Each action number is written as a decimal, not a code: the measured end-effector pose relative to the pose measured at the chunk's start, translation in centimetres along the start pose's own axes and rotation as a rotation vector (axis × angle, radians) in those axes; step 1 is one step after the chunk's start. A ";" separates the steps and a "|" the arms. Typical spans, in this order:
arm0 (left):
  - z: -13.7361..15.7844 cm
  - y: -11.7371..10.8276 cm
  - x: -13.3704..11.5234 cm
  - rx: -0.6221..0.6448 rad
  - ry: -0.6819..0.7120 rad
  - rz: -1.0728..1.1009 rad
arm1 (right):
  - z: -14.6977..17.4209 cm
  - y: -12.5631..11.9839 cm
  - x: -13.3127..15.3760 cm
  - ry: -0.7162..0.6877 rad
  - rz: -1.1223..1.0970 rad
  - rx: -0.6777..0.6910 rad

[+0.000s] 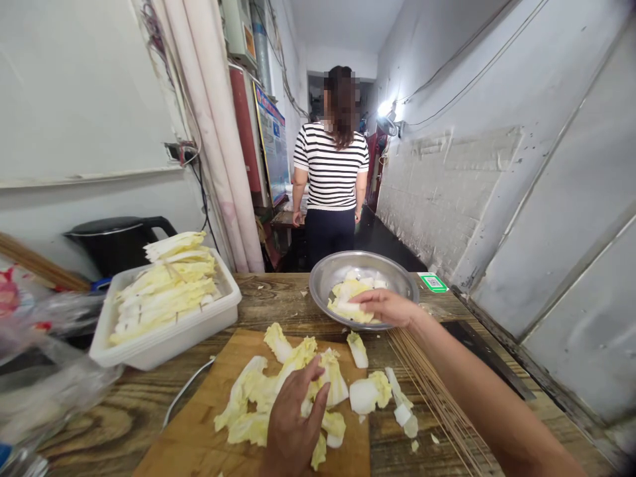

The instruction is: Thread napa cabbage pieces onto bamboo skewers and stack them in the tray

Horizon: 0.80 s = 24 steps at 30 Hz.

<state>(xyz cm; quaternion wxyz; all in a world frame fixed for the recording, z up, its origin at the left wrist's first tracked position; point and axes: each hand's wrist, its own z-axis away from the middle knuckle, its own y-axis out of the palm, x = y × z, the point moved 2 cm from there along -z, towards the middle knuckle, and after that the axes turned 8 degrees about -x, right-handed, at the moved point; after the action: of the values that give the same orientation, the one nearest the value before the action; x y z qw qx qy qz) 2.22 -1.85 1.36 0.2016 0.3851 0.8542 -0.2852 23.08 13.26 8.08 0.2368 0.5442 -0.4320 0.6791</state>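
My right hand (385, 306) reaches into a steel bowl (413, 286), its fingers closed on a napa cabbage piece (354, 308). Other pale cabbage pieces lie in the bowl under and behind it. Low over a wooden cutting board (199, 424), my left hand (297, 414) has its thumb apart from the fingers and holds nothing that I can see. It is among loose napa cabbage leaves (253, 391), partly covering some of them. More cut cabbage pieces (370, 392) lie at the board's right edge and on the table.
Skewered cabbage fills a white plastic tub (163, 348) at left, before a black kettle (114, 238). Thin bamboo skewers (432, 391) and a dark flat blade (489, 358) lie right, under or beside my forearm. A QR card (434, 283) is beyond. A person (332, 165) stands past the table.
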 end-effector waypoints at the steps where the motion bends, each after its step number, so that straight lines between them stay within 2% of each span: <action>1: 0.0 0.0 0.2 -0.011 -0.076 -0.008 | 0.7 1.8 0.4 -0.015 -0.008 0.046; 3: -0.1 -0.2 0.4 -0.036 -0.144 -0.020 | 2.1 5.6 0.9 -0.014 0.011 0.146; 4: -0.1 -0.2 0.5 -0.045 -0.120 -0.023 | 2.7 7.1 1.0 -0.004 0.032 0.164; 6: -0.2 -0.4 0.6 -0.055 -0.011 -0.028 | 3.5 8.7 1.1 0.014 0.089 0.128; 7: -0.3 -0.4 0.6 -0.059 0.039 -0.032 | 3.6 8.6 1.1 0.019 0.128 0.086; 9: -0.3 -0.6 0.6 -0.090 0.077 -0.044 | 3.1 6.6 1.2 0.029 0.224 -0.032; 12: -0.4 -0.8 0.6 -0.144 0.044 -0.083 | 1.2 0.9 0.8 0.106 0.397 -0.213; 14: -0.5 -0.8 0.6 -0.161 0.041 -0.103 | -0.5 -2.6 -0.2 0.216 0.518 -0.255; 16: -0.5 -0.8 0.7 -0.162 0.062 -0.122 | -2.2 -4.7 -1.7 0.340 0.620 -0.253; 20: -0.3 -0.7 0.9 -0.143 0.101 -0.158 | -4.7 -5.0 -4.9 0.521 0.704 -0.205; 24: -0.4 -0.7 0.8 -0.134 0.093 -0.168 | -5.7 -4.3 -6.5 0.595 0.642 -0.192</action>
<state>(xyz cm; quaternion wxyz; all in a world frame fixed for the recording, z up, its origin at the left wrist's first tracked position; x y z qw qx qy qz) 1.16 -1.59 1.44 0.1626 0.3104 0.9091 -0.2254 25.33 21.29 3.11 0.1772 0.1390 -0.5532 0.8020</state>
